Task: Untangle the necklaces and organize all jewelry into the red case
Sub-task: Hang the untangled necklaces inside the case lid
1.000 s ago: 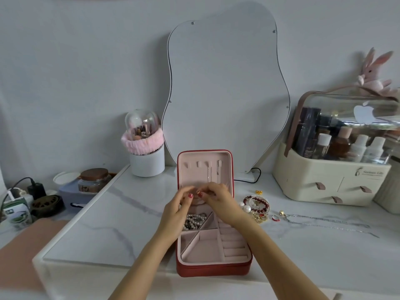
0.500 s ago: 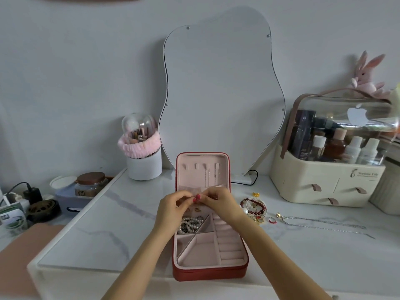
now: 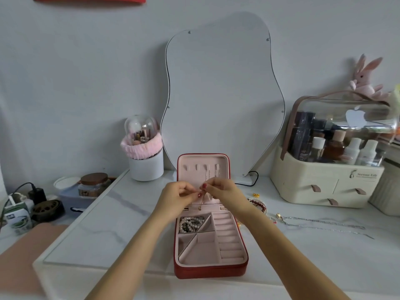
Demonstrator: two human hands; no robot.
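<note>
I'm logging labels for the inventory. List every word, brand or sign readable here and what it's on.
"Serious Life", roughly; blurred, so uncertain: cream cosmetics box, front right.
Apple-shaped white logo, no words: clear lid of that box.
Small print, too small to read: dark bottles inside.
Label, blurred and unreadable: green carton at far left.
Label, unreadable: brown-lidded jar.
Nothing written shows on the red case.
</note>
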